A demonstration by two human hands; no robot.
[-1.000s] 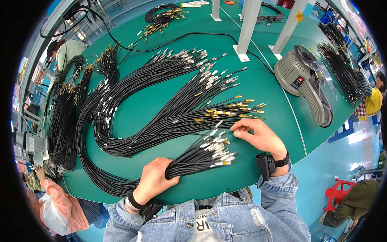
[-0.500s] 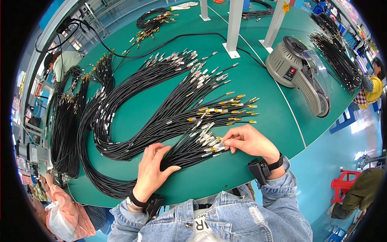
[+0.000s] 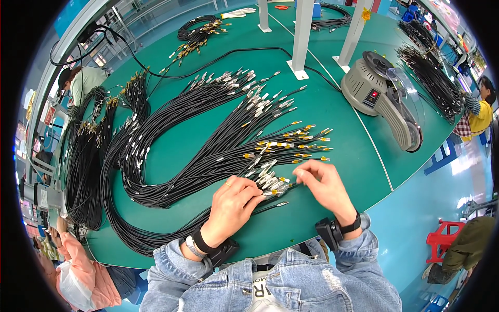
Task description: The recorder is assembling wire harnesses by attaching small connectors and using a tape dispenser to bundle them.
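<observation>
My left hand is closed, its thumb and fingertips pinching black cables just behind their tips, in the nearest bundle. The white and yellow-tagged cable ends fan out beyond its fingers. One cable end lies apart on the near side. My right hand hovers just right of these tips, its fingers curled and thumb near the index finger; what it holds, if anything, is too small to make out. Farther off, more cable ends with yellow tags and white tags spread over the green table.
A grey tape dispenser stands at the right. Metal posts rise from the table's far side. Other cable bundles lie at the left and far right. A red stool is on the floor; other people sit around.
My left hand has moved right and up to the cable tips and closed from an open spread. My right hand has drawn slightly right, away from the ends.
</observation>
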